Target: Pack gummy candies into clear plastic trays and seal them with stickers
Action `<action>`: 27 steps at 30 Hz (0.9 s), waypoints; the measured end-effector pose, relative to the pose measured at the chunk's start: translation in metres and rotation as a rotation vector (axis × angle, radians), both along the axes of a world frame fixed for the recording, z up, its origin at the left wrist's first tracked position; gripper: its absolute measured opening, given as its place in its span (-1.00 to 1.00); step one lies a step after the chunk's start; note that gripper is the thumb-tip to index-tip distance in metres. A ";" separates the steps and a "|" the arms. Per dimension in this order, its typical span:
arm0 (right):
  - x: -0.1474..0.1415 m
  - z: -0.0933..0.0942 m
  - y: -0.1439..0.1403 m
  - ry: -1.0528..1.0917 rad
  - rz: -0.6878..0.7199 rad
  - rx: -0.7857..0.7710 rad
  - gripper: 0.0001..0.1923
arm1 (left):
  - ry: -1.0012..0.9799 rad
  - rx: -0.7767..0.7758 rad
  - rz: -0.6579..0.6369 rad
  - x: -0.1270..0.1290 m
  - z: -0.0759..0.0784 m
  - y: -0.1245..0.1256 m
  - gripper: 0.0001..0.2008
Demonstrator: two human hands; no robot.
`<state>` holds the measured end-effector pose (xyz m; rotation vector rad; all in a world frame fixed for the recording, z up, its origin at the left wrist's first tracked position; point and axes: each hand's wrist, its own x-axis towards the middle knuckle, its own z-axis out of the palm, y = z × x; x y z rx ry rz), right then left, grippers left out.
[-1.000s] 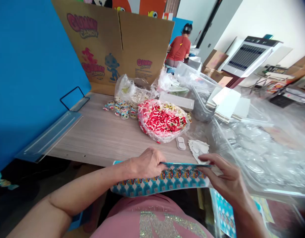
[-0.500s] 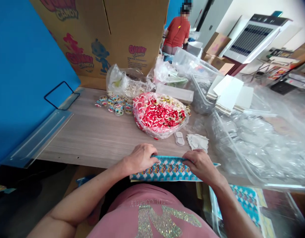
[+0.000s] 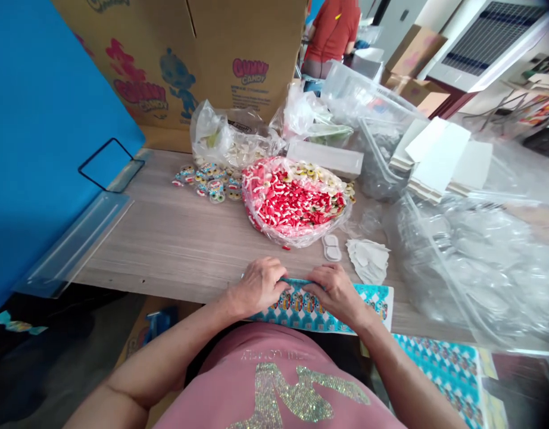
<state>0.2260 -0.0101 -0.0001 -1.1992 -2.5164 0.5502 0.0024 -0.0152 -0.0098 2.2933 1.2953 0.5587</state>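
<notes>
Blue printed sheet (image 3: 296,305) sits at the worktop's (image 3: 180,256) near edge, just above your lap. Your left hand (image 3: 259,286) and right hand (image 3: 337,292) both pinch its far edge, close together near mid-length. Looks like a fold there, probably partway pressed; can't confirm it runs end to end. Sheet reads as one strip, nothing visibly detached. Left over: second printed sheet (image 3: 448,375) at 4 o'clock, flat, no crease visible. Red-and-white candy bag (image 3: 296,208) at 12, white cut pieces (image 3: 368,260) at 2: neither in your grip.

Right hand (image 3: 338,293) shifted inward along blue printed sheet (image 3: 308,317), now near left hand (image 3: 259,287).
</notes>
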 end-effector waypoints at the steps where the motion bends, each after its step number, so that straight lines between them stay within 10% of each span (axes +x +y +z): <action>1: 0.001 -0.003 0.001 0.007 0.013 -0.002 -0.69 | 0.006 0.004 -0.015 -0.001 -0.001 0.001 -0.92; 15: 0.002 -0.023 0.005 0.018 0.138 0.054 -0.69 | 0.049 0.051 -0.212 -0.005 -0.023 0.004 -0.76; 27: -0.014 -0.024 0.017 0.174 0.035 -0.033 -0.69 | -0.167 -0.269 0.069 -0.042 0.019 0.022 -0.79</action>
